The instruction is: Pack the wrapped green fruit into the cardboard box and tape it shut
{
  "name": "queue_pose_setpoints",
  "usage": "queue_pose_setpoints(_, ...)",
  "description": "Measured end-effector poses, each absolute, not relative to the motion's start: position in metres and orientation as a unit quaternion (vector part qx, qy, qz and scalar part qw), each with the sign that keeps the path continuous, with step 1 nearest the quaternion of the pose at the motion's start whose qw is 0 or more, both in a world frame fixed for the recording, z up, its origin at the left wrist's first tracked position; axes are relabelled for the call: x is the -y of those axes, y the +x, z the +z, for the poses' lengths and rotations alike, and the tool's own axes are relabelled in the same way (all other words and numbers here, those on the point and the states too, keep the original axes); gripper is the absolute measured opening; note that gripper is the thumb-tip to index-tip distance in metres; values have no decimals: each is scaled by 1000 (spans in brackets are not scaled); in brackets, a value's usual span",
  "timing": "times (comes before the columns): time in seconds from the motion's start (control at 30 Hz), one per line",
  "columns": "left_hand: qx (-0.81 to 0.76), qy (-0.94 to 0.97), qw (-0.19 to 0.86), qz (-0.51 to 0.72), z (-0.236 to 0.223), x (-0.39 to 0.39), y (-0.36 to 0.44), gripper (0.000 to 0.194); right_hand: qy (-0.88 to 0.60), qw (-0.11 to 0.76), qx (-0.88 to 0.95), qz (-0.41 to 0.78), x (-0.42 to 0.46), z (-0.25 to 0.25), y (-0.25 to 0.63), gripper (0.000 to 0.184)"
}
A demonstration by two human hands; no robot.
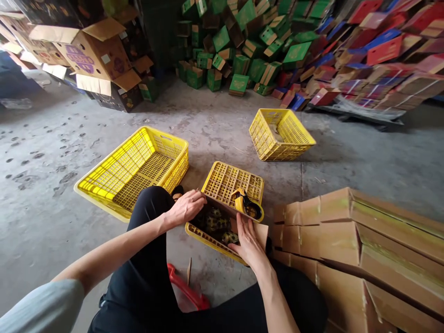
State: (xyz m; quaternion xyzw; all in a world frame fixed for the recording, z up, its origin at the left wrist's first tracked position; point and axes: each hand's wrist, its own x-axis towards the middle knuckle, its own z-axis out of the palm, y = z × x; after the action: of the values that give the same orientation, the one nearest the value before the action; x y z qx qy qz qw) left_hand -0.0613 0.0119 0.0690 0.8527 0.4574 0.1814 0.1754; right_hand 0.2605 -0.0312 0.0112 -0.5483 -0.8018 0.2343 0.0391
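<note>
An open cardboard box (pixel 222 206) sits between my knees on an upturned yellow crate (pixel 215 244). Several dark items with a yellow-green pattern (pixel 215 220) lie inside it; their kind is unclear. My left hand (pixel 187 206) is closed at the box's far left corner, fingers curled over its edge. My right hand (pixel 249 241) has its fingers stretched out along a cardboard flap (pixel 261 232) at the right end, thumb apart near the contents. Just beyond the box, a yellow and black tape dispenser (pixel 247 203) rests on the yellow crate bottom (pixel 229 180).
Folded cardboard boxes (pixel 333 231) are stacked close on my right. Yellow crates stand ahead, one at left (pixel 163 178) and one farther right (pixel 282 150). Green cartons (pixel 239 83) and red-blue cartons (pixel 381 51) pile up behind. A red plastic piece (pixel 187 289) lies below me.
</note>
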Motion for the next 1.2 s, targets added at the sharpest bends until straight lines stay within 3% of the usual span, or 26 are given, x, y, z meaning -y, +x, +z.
queue_pose_setpoints(0.07,-407,881,199,136,67,-12,-63,44,-553,68,797,232,36,10,259,113)
queue_pose_setpoints(0.17,-417,880,206,101,57,-14,-72,91,-552,110,797,221,40,15,259,116)
queue_pose_setpoints(0.27,-436,870,216,75,48,-17,-83,115,-545,88,802,227,33,23,260,107)
queue_pose_setpoints(0.37,-437,876,196,58,45,-19,-86,118,-519,-3,806,284,11,31,249,92)
queue_pose_setpoints(0.43,-440,880,174,48,47,-18,-82,110,-488,-76,799,343,-6,34,230,94)
queue_pose_setpoints(0.6,-465,871,151,43,53,-12,-72,86,-446,-88,810,371,-20,29,184,75)
queue_pose_setpoints(0.73,-489,855,172,17,55,-13,-70,102,-427,-84,822,368,2,30,204,38)
queue_pose_setpoints(0.83,-493,853,170,-22,57,-15,-70,120,-428,-93,824,360,16,41,236,29)
queue_pose_setpoints(0.93,-487,863,131,-23,56,-12,-70,121,-454,-66,835,304,25,49,249,37)
queue_pose_setpoints(1.1,-469,880,63,32,45,-4,-75,123,-520,-42,847,104,41,45,236,89)
queue_pose_setpoints(1.2,-441,894,46,55,36,-6,-80,126,-524,-57,848,57,45,37,234,102)
